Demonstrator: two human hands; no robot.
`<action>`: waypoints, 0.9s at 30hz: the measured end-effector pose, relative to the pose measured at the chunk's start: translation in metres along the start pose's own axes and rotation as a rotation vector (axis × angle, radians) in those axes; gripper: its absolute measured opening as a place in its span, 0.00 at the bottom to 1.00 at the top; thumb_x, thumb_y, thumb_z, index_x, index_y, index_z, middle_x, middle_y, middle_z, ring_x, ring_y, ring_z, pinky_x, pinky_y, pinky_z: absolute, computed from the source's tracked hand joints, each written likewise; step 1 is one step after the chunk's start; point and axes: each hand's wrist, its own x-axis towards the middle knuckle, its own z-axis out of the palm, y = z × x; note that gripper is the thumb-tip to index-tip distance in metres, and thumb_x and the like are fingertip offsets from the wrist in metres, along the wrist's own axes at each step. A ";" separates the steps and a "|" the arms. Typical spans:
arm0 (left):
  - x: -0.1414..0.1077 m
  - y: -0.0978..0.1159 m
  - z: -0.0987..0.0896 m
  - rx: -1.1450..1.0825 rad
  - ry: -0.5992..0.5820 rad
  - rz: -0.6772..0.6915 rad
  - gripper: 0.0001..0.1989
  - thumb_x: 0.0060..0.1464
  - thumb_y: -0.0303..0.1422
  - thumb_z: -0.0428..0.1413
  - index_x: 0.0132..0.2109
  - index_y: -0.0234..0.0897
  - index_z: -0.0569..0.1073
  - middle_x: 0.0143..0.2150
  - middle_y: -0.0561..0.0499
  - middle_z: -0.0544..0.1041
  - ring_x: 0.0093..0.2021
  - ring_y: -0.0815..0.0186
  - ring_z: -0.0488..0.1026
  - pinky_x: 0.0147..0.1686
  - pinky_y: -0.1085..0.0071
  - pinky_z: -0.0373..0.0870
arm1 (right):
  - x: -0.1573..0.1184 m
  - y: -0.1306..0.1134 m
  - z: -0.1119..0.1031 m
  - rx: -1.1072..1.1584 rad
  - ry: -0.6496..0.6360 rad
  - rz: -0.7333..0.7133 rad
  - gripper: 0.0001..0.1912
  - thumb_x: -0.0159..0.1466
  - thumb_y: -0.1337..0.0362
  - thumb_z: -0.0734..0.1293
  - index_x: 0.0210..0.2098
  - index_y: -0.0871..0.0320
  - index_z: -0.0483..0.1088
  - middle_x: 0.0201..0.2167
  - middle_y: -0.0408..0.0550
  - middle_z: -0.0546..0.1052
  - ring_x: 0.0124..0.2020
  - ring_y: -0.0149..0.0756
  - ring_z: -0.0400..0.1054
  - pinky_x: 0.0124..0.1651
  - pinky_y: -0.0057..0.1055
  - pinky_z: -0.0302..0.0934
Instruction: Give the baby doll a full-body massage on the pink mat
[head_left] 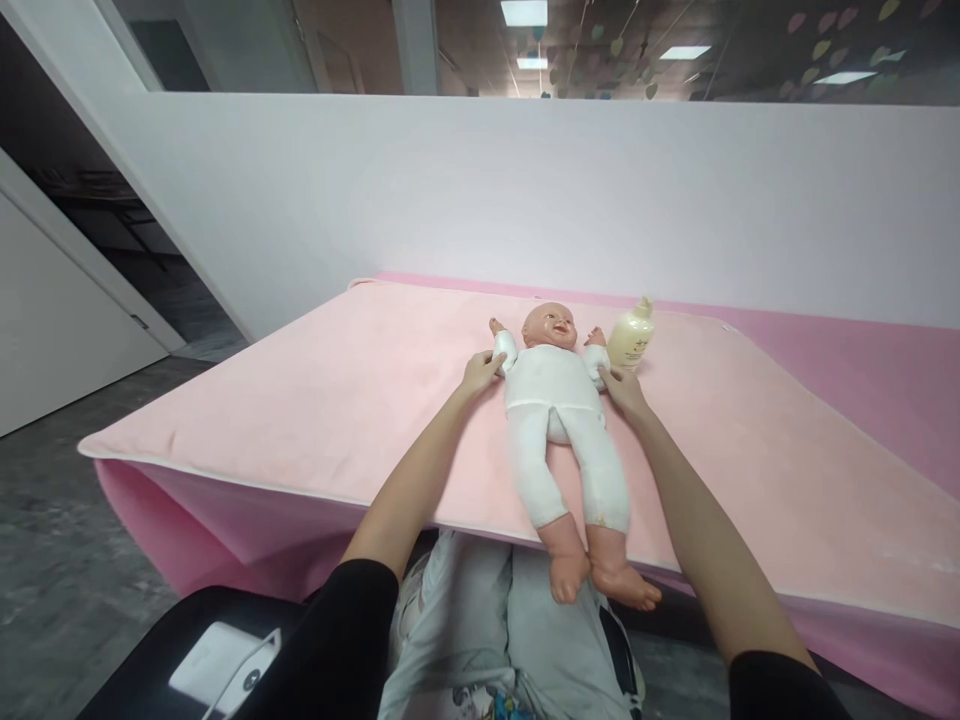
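A baby doll [553, 380] with a white cloth body lies on its back on the pink table cover [300, 400]. Its head points to the wall and its feet hang over the near edge. My left hand [482, 372] is closed on the doll's arm at the left, fingers at the white sleeve. My right hand [624, 388] grips the other arm near the elbow. Both doll arms are bent up beside the head. Just beyond my right hand stands a pale yellow pump bottle [631, 333], close to the doll's hand.
A white wall [525, 190] with a window above it rises behind the table. A white power bank [225, 668] with a cable lies on a black seat at the lower left. My legs [480, 620] are under the table's near edge.
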 end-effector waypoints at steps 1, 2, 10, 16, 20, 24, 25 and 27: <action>-0.001 0.001 -0.002 -0.089 -0.045 -0.002 0.18 0.49 0.47 0.58 0.30 0.34 0.75 0.29 0.48 0.77 0.31 0.65 0.71 0.34 0.70 0.65 | -0.001 0.001 -0.003 0.059 -0.024 0.000 0.20 0.54 0.46 0.69 0.30 0.59 0.75 0.33 0.49 0.79 0.37 0.40 0.71 0.42 0.35 0.65; -0.003 0.002 -0.003 -0.170 -0.082 -0.006 0.19 0.46 0.47 0.60 0.33 0.33 0.76 0.32 0.47 0.78 0.33 0.64 0.72 0.36 0.70 0.66 | -0.002 0.001 -0.006 0.119 -0.052 0.010 0.20 0.52 0.47 0.71 0.31 0.58 0.76 0.35 0.49 0.80 0.39 0.40 0.72 0.44 0.36 0.66; -0.013 0.017 -0.009 -0.358 -0.160 -0.038 0.24 0.33 0.30 0.66 0.44 0.33 0.80 0.44 0.45 0.81 0.44 0.57 0.75 0.46 0.63 0.69 | -0.009 -0.013 -0.021 0.353 -0.185 0.082 0.19 0.43 0.61 0.78 0.35 0.57 0.79 0.42 0.50 0.80 0.46 0.44 0.73 0.51 0.41 0.68; -0.008 0.005 -0.010 -0.382 -0.084 -0.088 0.11 0.32 0.24 0.59 0.30 0.33 0.79 0.45 0.42 0.80 0.48 0.56 0.75 0.49 0.60 0.70 | -0.009 -0.009 -0.023 0.377 -0.129 0.166 0.17 0.42 0.69 0.74 0.34 0.57 0.79 0.42 0.51 0.80 0.45 0.44 0.74 0.47 0.39 0.71; -0.005 -0.003 -0.011 -0.366 -0.073 -0.061 0.08 0.32 0.22 0.55 0.25 0.34 0.75 0.43 0.44 0.80 0.48 0.58 0.74 0.50 0.60 0.70 | -0.006 0.000 -0.022 0.317 -0.104 0.168 0.10 0.44 0.74 0.68 0.25 0.57 0.78 0.44 0.51 0.79 0.50 0.42 0.72 0.54 0.36 0.67; -0.007 0.001 -0.009 -0.372 -0.067 -0.044 0.10 0.32 0.25 0.58 0.28 0.34 0.78 0.42 0.45 0.81 0.45 0.58 0.75 0.46 0.62 0.71 | -0.006 0.002 -0.022 0.344 -0.108 0.134 0.12 0.44 0.72 0.69 0.28 0.57 0.79 0.43 0.51 0.80 0.48 0.42 0.72 0.54 0.38 0.66; -0.008 0.003 -0.008 -0.369 -0.073 -0.048 0.12 0.33 0.27 0.60 0.31 0.34 0.80 0.41 0.44 0.81 0.43 0.57 0.75 0.45 0.63 0.71 | -0.007 0.001 -0.022 0.364 -0.115 0.125 0.13 0.44 0.71 0.71 0.30 0.57 0.79 0.43 0.51 0.80 0.48 0.43 0.73 0.53 0.39 0.67; -0.010 0.008 -0.005 -0.352 -0.103 -0.050 0.16 0.34 0.30 0.62 0.36 0.33 0.81 0.39 0.44 0.81 0.41 0.58 0.75 0.42 0.64 0.70 | -0.008 -0.003 -0.022 0.397 -0.142 0.103 0.16 0.44 0.67 0.73 0.35 0.56 0.79 0.44 0.50 0.79 0.47 0.44 0.73 0.51 0.40 0.68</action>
